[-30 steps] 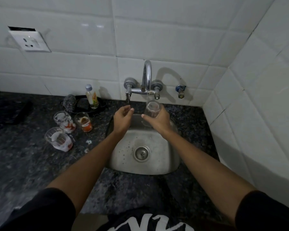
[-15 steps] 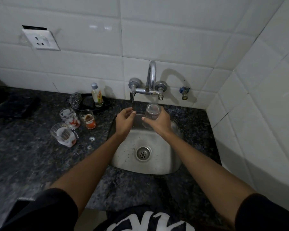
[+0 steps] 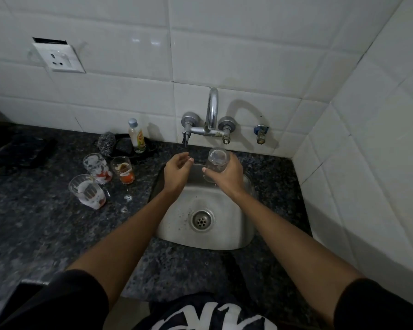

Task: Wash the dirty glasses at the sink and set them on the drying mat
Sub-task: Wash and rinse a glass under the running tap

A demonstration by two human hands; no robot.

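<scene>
A dark speckled stone table [image 3: 45,234] fills the lower part of the view and meets a wall of white glossy tiles [image 3: 224,55]. A small rounded steel sink [image 3: 224,234] is set into the table, with a round drain in its floor. On the wall above it sits a chrome tap with a curved spout [image 3: 212,110].

The right hand [image 3: 227,176] is over the back of the sink and grips a clear drinking glass [image 3: 217,160]; thumb and fingers curl round its side. The left hand [image 3: 177,172] is just beside it, below the small dark outlet of the tap. Its fingers are loosely curved and hold nothing.

On the table left of the sink stand three dirty clear glasses [image 3: 98,167] with white foam and orange residue inside. Behind them are a small plastic bottle with a grey cap [image 3: 136,136] and a steel wire scrubber [image 3: 106,145].
</scene>
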